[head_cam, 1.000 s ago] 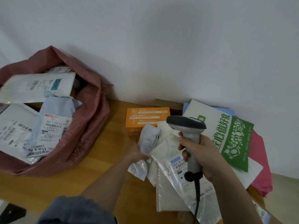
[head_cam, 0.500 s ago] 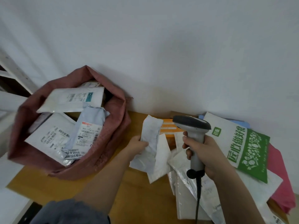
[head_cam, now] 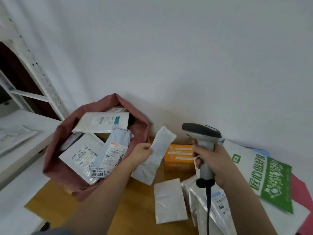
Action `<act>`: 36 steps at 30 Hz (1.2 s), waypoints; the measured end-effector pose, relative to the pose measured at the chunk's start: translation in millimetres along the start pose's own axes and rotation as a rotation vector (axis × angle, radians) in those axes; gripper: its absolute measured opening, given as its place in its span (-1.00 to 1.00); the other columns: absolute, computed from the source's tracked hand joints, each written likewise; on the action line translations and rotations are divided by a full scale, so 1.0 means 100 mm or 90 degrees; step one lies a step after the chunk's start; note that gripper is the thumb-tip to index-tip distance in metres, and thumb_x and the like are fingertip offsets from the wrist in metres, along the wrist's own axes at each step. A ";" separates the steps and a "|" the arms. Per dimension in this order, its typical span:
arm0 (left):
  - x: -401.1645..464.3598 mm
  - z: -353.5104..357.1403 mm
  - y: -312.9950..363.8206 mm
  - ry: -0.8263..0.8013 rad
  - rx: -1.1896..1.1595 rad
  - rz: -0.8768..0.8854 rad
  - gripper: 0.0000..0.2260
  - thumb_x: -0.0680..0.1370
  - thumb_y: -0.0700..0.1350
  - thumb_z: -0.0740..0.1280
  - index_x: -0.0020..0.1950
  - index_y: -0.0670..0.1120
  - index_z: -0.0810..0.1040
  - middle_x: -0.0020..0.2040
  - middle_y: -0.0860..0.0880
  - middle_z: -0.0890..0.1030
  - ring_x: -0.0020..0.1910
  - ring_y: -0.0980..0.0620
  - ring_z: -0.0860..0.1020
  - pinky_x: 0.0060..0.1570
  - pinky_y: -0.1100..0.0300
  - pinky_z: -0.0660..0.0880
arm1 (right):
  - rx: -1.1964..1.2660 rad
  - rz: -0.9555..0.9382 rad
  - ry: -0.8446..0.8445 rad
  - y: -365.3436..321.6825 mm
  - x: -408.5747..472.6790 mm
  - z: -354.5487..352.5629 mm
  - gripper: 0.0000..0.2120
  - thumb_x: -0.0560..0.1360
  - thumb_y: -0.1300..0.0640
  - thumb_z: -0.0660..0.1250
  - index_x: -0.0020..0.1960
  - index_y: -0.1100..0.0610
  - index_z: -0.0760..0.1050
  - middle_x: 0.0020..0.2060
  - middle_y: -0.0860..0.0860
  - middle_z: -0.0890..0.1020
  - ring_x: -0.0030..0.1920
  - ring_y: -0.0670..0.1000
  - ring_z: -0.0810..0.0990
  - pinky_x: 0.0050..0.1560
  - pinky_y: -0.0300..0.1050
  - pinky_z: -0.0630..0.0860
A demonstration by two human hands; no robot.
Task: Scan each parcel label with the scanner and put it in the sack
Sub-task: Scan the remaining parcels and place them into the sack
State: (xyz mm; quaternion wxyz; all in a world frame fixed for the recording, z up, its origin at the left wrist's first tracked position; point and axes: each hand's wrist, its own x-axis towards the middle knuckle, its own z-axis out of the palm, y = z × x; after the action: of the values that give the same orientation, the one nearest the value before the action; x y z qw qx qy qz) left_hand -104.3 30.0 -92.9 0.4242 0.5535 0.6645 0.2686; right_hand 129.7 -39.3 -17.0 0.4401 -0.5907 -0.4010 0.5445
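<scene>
The left hand (head_cam: 143,154) pinches a small white parcel (head_cam: 155,156) by its left edge, and the parcel hangs in the air between the red sack (head_cam: 55,156) on the left and the scanner (head_cam: 202,150) on the right. It looks like a thin plastic mailer: light, soft and limp, because the lower end droops below the fingers. Its smooth film is probably slippery, so a firm pinch near the middle of one long edge seems the best hold. The right hand (head_cam: 214,164) is closed around the handle of the scanner, whose head points to the far side. More flat parcels lie on the wooden table (head_cam: 132,206), near an orange box (head_cam: 179,158).
</scene>
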 end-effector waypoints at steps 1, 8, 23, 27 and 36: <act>-0.04 -0.02 0.02 0.020 -0.002 0.033 -0.82 0.59 -0.25 0.23 0.03 -0.13 0.63 -0.25 0.02 0.50 -0.38 0.19 0.40 -0.43 0.44 0.32 | 0.004 0.000 0.007 0.00 -0.01 0.01 -0.87 0.52 0.10 0.39 -0.02 0.16 0.55 -0.26 0.12 0.63 -0.28 0.05 0.53 0.07 0.13 0.53; -0.12 0.03 0.15 0.199 0.013 0.097 -0.82 0.55 -0.25 0.35 -0.05 -0.03 0.72 0.22 -0.05 0.46 0.25 -0.06 0.41 0.32 0.03 0.39 | 0.039 -0.012 0.040 0.02 -0.09 0.04 -0.89 0.51 0.20 0.39 0.03 0.15 0.57 -0.31 0.08 0.63 -0.36 0.00 0.50 -0.18 -0.03 0.53; -0.19 0.01 0.07 0.110 -0.368 0.085 -0.83 0.57 -0.33 0.31 0.02 -0.12 0.65 0.06 -0.02 0.68 -0.02 0.10 0.66 -0.10 0.21 0.62 | -0.050 -0.023 0.007 0.01 -0.17 0.11 -0.84 0.53 0.12 0.38 0.07 0.15 0.54 -0.29 0.08 0.63 -0.37 -0.01 0.51 -0.18 -0.07 0.51; -0.18 -0.03 0.04 0.163 -0.369 0.112 -0.78 0.54 -0.36 0.32 0.08 -0.08 0.56 0.00 -0.04 0.69 -0.02 0.06 0.67 -0.07 0.12 0.63 | -0.118 -0.038 -0.033 -0.03 -0.20 0.14 -0.84 0.52 0.08 0.39 -0.04 0.18 0.53 -0.35 0.05 0.62 -0.41 -0.06 0.52 -0.24 -0.14 0.50; -0.13 0.00 -0.02 0.254 -0.343 0.102 -0.79 0.52 -0.26 0.39 0.03 0.03 0.50 -0.06 0.14 0.68 -0.07 0.21 0.66 -0.27 0.34 0.57 | -0.221 -0.084 -0.034 -0.11 -0.30 0.21 -0.76 0.54 0.04 0.35 -0.24 0.12 0.47 -0.50 -0.06 0.55 -0.50 -0.15 0.51 -0.44 -0.36 0.41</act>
State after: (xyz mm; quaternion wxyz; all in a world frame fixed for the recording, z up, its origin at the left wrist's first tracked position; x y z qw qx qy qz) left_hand -104.8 16.8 -91.3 0.3943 0.4087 0.5939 0.5698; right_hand 106.7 -62.7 1.7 0.3556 -0.6153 -0.5384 0.4528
